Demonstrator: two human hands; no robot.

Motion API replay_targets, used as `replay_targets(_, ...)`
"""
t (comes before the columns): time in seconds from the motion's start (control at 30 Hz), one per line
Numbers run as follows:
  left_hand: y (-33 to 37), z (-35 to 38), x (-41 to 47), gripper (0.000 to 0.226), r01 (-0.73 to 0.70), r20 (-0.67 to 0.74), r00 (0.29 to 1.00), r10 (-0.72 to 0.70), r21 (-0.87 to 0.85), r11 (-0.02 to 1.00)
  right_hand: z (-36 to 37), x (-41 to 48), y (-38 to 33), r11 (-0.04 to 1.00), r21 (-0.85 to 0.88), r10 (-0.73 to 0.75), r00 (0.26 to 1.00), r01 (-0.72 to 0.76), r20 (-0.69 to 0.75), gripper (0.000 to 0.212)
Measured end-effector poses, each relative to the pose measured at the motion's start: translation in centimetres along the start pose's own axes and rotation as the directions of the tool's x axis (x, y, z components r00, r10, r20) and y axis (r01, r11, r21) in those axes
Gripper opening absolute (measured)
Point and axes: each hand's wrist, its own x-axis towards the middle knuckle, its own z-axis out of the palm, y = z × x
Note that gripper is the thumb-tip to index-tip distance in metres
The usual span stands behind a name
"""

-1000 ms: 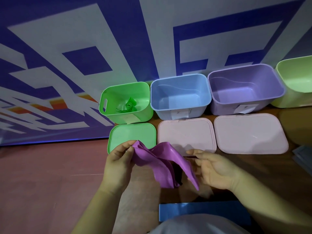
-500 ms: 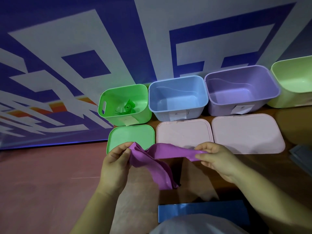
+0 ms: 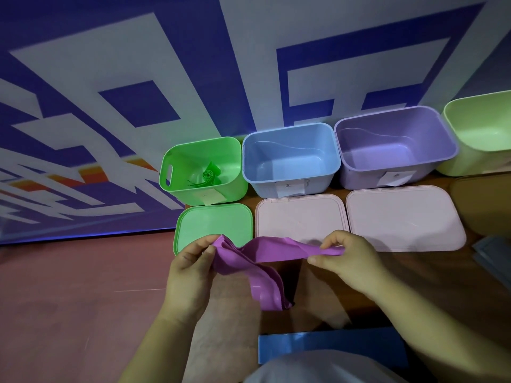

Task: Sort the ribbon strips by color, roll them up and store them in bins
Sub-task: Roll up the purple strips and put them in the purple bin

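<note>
A purple ribbon strip [image 3: 265, 255] stretches between my hands above the floor. My left hand [image 3: 190, 269] pinches its bunched left end, from which loose folds hang down. My right hand [image 3: 348, 258] pinches the other end, pulled out to the right. Behind stand a green bin [image 3: 171, 172] holding a rolled green ribbon [image 3: 208, 175], a blue bin [image 3: 290, 157] and a purple bin [image 3: 395, 146], both with nothing inside. A blue ribbon strip [image 3: 326, 346] lies flat near my body.
A green lid [image 3: 213, 225] and two pink lids [image 3: 298, 219] [image 3: 401, 217] lie in front of the bins. A pale green bin [image 3: 484, 128] stands at the far right. A patterned blue and white wall rises behind. Blue sheets [image 3: 495, 252] lie at the right edge.
My right hand took hold of the ribbon's free end and drew it out to the right, so the strip now spans both hands. The left hand stayed put.
</note>
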Motion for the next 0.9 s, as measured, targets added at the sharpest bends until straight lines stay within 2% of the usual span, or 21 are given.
replay_targets(0.13, -0.2, 0.1, -0.1, 0.031, 0.016, 0.008, 1.0, -0.016, 0.025, 1.0, 0.4, 0.3, 0.2, 0.998, -0.054, -0.042, 0.989, 0.034, -0.143, 0.017)
replay_targets(0.27, -0.1, 0.1, -0.2, 0.031, 0.023, 0.004, 1.0, -0.023, 0.023, 0.999, 0.0, 0.3, 0.2, 0.984, -0.146, -0.122, 0.985, 0.104, -0.121, 0.012)
replay_targets(0.43, 0.0, 0.3, -0.4, 0.036, 0.023, 0.002, 1.0, -0.023, 0.05, 0.998, -0.4, 0.9, 1.1, 0.871, -0.425, -0.341, 0.926, 0.247, -0.16, 0.007)
replay_targets(0.6, 0.1, 0.5, -0.7, 0.035, 0.007, 0.009, 1.0, -0.008, 0.107, 0.994, -0.9, 0.3, 0.3, 0.848, -0.488, -0.331, 0.926, 0.208, -0.181, 0.016)
replay_targets(0.73, 0.2, 0.7, -0.8, 0.036, 0.006, 0.007, 1.0, -0.007, 0.104, 0.995, -1.4, 0.4, -0.6, 0.963, -0.212, -0.209, 0.957, 0.166, -0.201, 0.025)
replay_targets(0.8, 0.3, 0.8, -0.9, 0.038, 0.007, 0.004, 1.0, -0.007, 0.097, 0.995, -1.5, 0.6, -1.1, 0.994, 0.103, -0.018, 0.99, 0.033, -0.139, 0.023)
replay_targets(0.87, 0.3, 1.0, -0.9, 0.04, 0.003, 0.017, 1.0, -0.005, 0.099, 0.995, -1.4, 0.4, -1.7, 0.865, 0.477, 0.161, 0.987, -0.152, 0.022, 0.018)
replay_targets(0.9, 0.3, 1.0, -0.9, 0.04, 0.002, 0.023, 1.0, -0.004, 0.097, 0.995, -1.4, 0.3, -2.0, 0.788, 0.578, 0.2, 0.976, -0.214, 0.088, 0.015)
